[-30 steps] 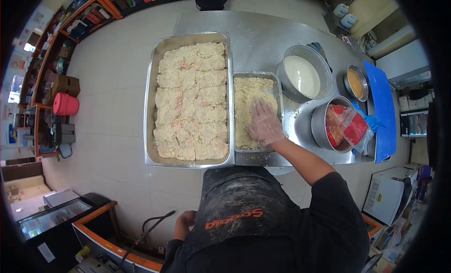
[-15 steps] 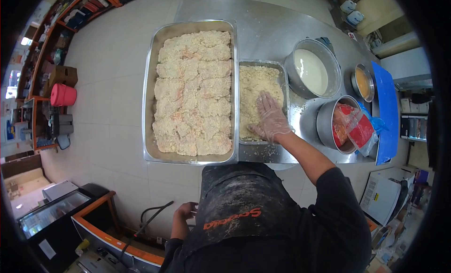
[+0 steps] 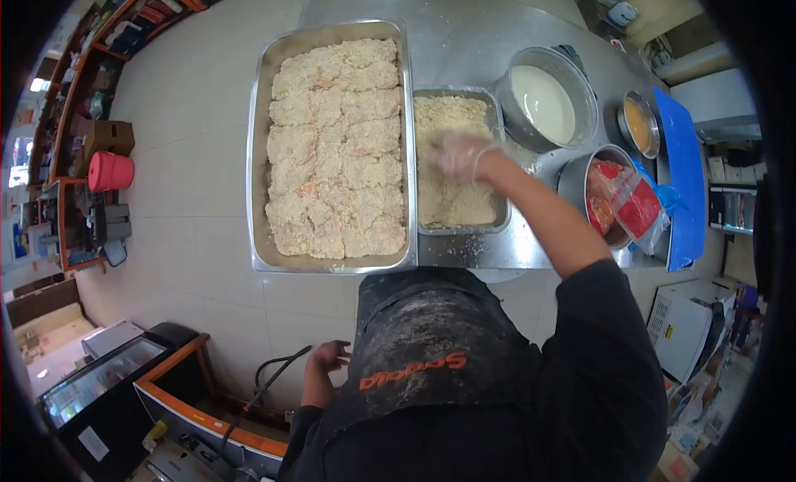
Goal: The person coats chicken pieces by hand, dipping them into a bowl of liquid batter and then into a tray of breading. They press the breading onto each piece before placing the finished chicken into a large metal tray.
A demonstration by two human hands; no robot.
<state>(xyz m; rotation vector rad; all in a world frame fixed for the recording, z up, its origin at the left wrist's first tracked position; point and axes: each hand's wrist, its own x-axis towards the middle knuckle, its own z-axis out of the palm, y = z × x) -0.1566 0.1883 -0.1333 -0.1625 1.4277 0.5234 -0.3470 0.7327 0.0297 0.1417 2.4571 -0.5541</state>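
My right hand (image 3: 466, 156), in a clear plastic glove, is over the small metal tray (image 3: 503, 206) of pale breadcrumbs (image 3: 454, 206). Motion smears its fingers, and whether they touch the crumbs or pinch any cannot be made out. Directly left of that tray stands a large deep metal pan (image 3: 259, 100). Breaded pieces of meat or fish (image 3: 336, 150) fill it in tight rows, with pinkish patches showing through the coating. My bare left hand (image 3: 334, 355) hangs low beside my dark apron (image 3: 427, 328), fingers loosely bent and apart, holding nothing.
Right of the crumb tray are a round pan of white batter (image 3: 543, 107), a pot (image 3: 572, 187) with a red-and-clear plastic bag (image 3: 622, 202), and a bowl of orange liquid (image 3: 638, 125). A blue board (image 3: 684, 179) lies at the steel table's (image 3: 452, 38) right end.
My right hand has left its flat, spread position on the near crumbs and moved farther from my body, now blurred. The crumbs nearest me are uncovered. The view has shifted slightly.
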